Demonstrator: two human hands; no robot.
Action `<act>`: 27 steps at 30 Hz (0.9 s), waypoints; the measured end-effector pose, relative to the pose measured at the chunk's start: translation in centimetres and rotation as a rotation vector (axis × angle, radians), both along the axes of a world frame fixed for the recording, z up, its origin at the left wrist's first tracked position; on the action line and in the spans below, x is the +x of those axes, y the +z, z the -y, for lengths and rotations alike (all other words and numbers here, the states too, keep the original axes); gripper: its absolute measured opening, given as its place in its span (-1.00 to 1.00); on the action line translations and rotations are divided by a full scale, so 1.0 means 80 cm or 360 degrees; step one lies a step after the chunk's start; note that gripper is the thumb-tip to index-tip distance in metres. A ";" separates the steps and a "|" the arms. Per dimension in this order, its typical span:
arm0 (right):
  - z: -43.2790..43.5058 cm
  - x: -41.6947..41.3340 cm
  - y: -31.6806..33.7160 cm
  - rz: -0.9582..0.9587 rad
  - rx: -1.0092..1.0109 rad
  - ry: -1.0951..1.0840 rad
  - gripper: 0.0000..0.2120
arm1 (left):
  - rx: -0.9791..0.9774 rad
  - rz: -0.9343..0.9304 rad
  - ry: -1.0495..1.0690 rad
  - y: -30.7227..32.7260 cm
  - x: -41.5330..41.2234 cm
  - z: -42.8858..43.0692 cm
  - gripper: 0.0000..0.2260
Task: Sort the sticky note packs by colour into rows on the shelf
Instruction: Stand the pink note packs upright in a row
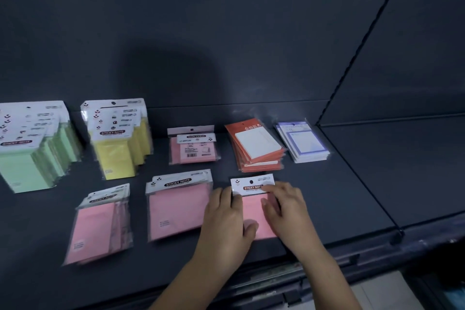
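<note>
A pink sticky note pack (254,211) lies flat on the dark shelf (339,196), front centre-right. My left hand (224,219) holds its left edge, thumb on the pink face. My right hand (286,209) holds its right side, fingers curled over the white header and the pink face. Two more pink stacks lie to the left, one (176,206) beside my left hand and one (100,224) further left. A small pink pack (192,147) sits behind them. At the back left stand a green row (32,156) and a yellow row (118,141).
An orange stack (256,148) and a purple-white stack (303,142) lie at the back right. A vertical divider seam (357,171) bounds the shelf on the right. The shelf's front rail (289,274) runs below my wrists.
</note>
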State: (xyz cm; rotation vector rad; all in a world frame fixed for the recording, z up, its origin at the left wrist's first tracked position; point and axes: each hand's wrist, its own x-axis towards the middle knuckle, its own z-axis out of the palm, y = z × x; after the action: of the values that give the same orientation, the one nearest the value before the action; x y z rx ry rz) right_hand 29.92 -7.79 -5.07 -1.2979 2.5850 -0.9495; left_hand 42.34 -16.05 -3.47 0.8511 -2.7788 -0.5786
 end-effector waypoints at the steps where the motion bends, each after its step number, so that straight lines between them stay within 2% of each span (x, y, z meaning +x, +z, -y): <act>1: 0.001 0.001 -0.001 -0.0005 0.0044 -0.0027 -0.71 | -0.0056 0.0098 0.0022 0.000 -0.001 -0.001 -0.50; 2: 0.002 0.001 0.000 -0.0007 0.0083 -0.0058 -0.73 | -0.0029 0.0148 0.0031 0.001 0.000 -0.002 -0.48; 5: 0.007 0.005 0.009 -0.0086 0.0136 -0.0157 -0.75 | 0.0043 0.0024 0.0038 0.000 -0.001 0.001 -0.43; 8: 0.017 0.013 0.026 -0.0052 -0.0269 -0.0139 -0.76 | 0.0083 -0.0226 0.0149 0.006 -0.001 0.022 -0.49; 10: 0.033 0.020 0.039 0.0282 -0.0496 -0.0060 -0.70 | 0.0163 -0.0387 0.0275 0.012 -0.001 0.046 -0.54; 12: 0.060 0.030 0.049 0.0719 -0.0544 0.0084 -0.65 | 0.0166 -0.0524 0.0473 0.011 -0.003 0.075 -0.56; 14: 0.091 0.040 0.048 0.0944 -0.0417 0.0231 -0.69 | 0.0109 -0.0431 0.0624 0.011 -0.005 0.102 -0.54; 17: 0.132 0.049 0.044 0.0891 -0.0207 0.0268 -0.54 | 0.0091 -0.0126 0.0646 0.005 -0.002 0.127 -0.54; 19: 0.149 0.050 0.047 0.0944 -0.0111 0.0214 -0.48 | 0.0166 -0.0128 0.0613 0.002 0.001 0.133 -0.56; 22: 0.165 0.056 0.043 0.1057 -0.0115 0.0078 -0.46 | 0.0435 -0.0439 0.0666 0.002 0.004 0.136 -0.62; 25: 0.170 0.057 0.034 0.1147 -0.0253 -0.0091 -0.48 | 0.0625 -0.0732 0.0771 0.009 0.002 0.134 -0.90; 27: 0.167 0.057 0.033 0.1220 -0.0380 -0.0155 -0.65 | 0.0745 -0.0893 0.0819 0.013 0.000 0.134 -0.81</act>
State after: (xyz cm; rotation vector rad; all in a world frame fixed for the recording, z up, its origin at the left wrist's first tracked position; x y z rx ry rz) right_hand 34.48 -21.19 -2.46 -0.6404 1.9824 -1.4514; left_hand 42.33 -26.77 -2.47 1.2045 -1.8501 -1.1639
